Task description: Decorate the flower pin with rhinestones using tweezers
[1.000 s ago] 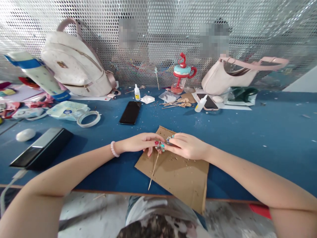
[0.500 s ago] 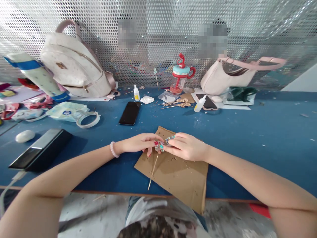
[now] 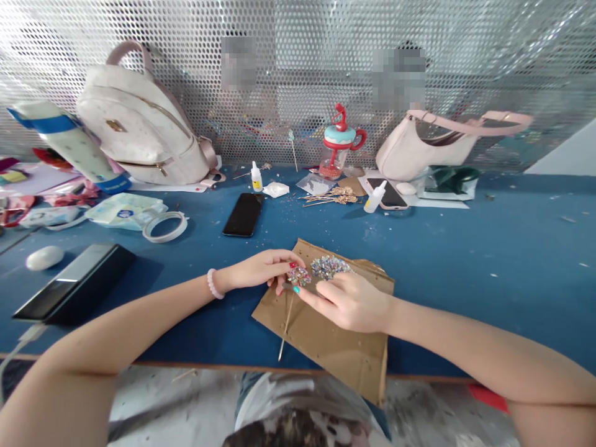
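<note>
My left hand (image 3: 267, 268), with a beaded bracelet (image 3: 215, 284) at the wrist, pinches a stick ornament (image 3: 300, 275) covered in multicoloured rhinestones. Its thin stick (image 3: 286, 327) points down towards the table's front edge, over a piece of cardboard (image 3: 335, 338). My right hand (image 3: 351, 301) has its index finger stretched out to the lower edge of the ornament, its other fingers loosely curled and nothing visible in them. Behind those fingers, a pile of loose rhinestones (image 3: 328, 266) lies on the cardboard, partly covered by the hand.
On the blue table (image 3: 465, 267) beyond the cardboard are a black phone (image 3: 243, 214), glue bottles (image 3: 256, 177), a bundle of gold sticks (image 3: 333, 195) and a cup (image 3: 334, 149). A roll of tape (image 3: 165, 227) and a dark box-like device (image 3: 77, 282) lie left. Bags (image 3: 144, 124) stand behind.
My right hand has moved back towards me and slightly right, uncovering the rhinestone pile. Its index fingertip has shifted down to the ornament's lower edge. My left hand stays nearly still.
</note>
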{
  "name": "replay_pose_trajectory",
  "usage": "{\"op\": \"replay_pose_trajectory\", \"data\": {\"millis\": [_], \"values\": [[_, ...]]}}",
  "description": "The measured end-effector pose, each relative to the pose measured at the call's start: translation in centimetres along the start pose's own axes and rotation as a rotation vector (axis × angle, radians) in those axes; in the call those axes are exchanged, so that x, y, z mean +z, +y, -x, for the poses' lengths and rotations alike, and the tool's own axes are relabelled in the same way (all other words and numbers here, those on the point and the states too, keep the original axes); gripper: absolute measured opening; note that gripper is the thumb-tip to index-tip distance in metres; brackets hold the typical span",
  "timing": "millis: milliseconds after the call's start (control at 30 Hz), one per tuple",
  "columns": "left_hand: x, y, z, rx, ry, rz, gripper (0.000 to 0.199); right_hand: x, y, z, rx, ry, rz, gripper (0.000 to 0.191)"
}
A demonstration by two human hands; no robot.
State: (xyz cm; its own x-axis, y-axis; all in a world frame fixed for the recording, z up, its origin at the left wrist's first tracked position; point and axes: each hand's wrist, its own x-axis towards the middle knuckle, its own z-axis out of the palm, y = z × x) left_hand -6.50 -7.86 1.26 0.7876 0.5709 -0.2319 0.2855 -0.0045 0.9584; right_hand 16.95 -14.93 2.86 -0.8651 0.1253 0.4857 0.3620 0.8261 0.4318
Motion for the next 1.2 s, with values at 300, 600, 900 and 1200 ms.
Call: {"op": "replay_pose_trajectory", "data": {"millis": [300, 600, 900, 1200], "values": [[-0.1, 0.0, -0.1, 0.004, -0.006, 0.004, 0.028, 0.6, -1.1, 0.0, 0.013, -0.022, 0.006, 0.032], [-0.2, -0.2, -0.1, -0.006, -0.011, -0.011, 0.031, 0.8, -1.1, 0.1, 0.014, -0.041, 0.04, 0.031], [-0.2, 0.0, -0.1, -0.007, -0.016, -0.014, 0.029, 0.9, -1.2, 0.1, 0.026, -0.074, 0.025, 0.031], [-0.2, 0.0, 0.0, -0.009, -0.025, 0.0, 0.028, 1.1, -1.4, 0.3, 0.054, -0.105, -0.026, 0.033]]}}
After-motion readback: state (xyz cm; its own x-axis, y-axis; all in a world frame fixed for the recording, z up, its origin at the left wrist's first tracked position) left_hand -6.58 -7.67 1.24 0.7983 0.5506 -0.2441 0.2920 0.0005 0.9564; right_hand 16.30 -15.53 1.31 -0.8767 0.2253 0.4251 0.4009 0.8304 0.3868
